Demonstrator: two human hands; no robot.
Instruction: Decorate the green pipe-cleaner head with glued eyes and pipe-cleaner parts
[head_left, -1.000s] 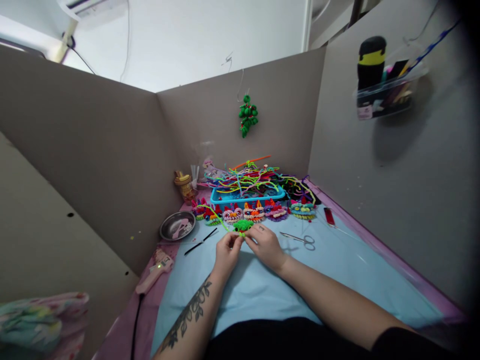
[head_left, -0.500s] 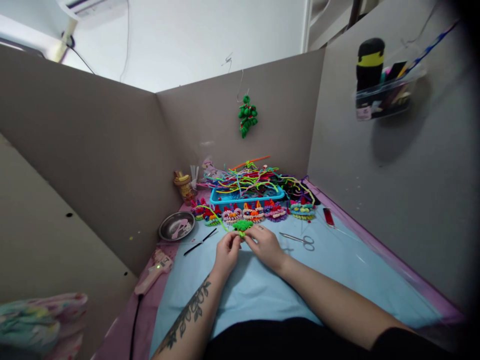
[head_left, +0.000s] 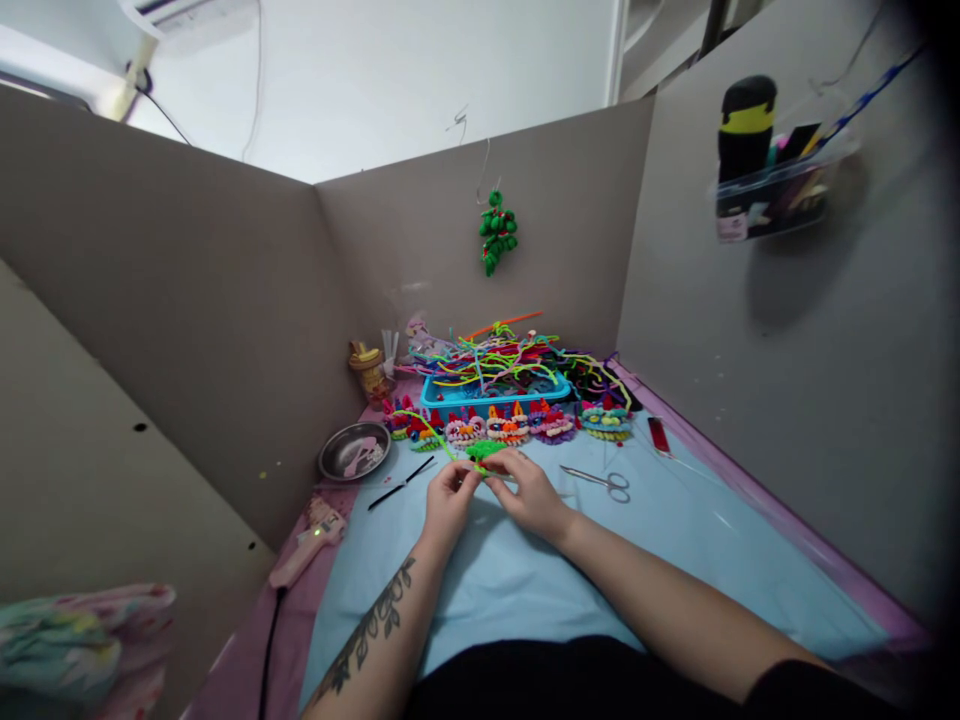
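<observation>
A lime-green pipe cleaner (head_left: 429, 432) runs from the row of figures down to my hands. My left hand (head_left: 448, 503) is closed, pinching it between thumb and fingertips. My right hand (head_left: 531, 495) is also closed on the pipe cleaner, close to the left fingertips. Just behind the fingers is a fuzzy green piece (head_left: 487, 449), partly covered by the right hand; whether the pipe cleaner is joined to it I cannot tell. Scissors (head_left: 598, 481) lie to the right of my right hand. A black pipe cleaner (head_left: 401, 484) lies to the left of my left hand.
Behind the hands stand several colourful pipe-cleaner figures (head_left: 508, 425) before a blue tray (head_left: 495, 398) heaped with pipe cleaners. On the left are a metal bowl (head_left: 330, 466) and a pink glue gun (head_left: 307, 553) with its cord. Grey panels (head_left: 450, 240) enclose the table.
My fingers have shifted slightly on the pipe cleaner, with a little more space between the two hands. The fuzzy green piece shows less behind the right hand.
</observation>
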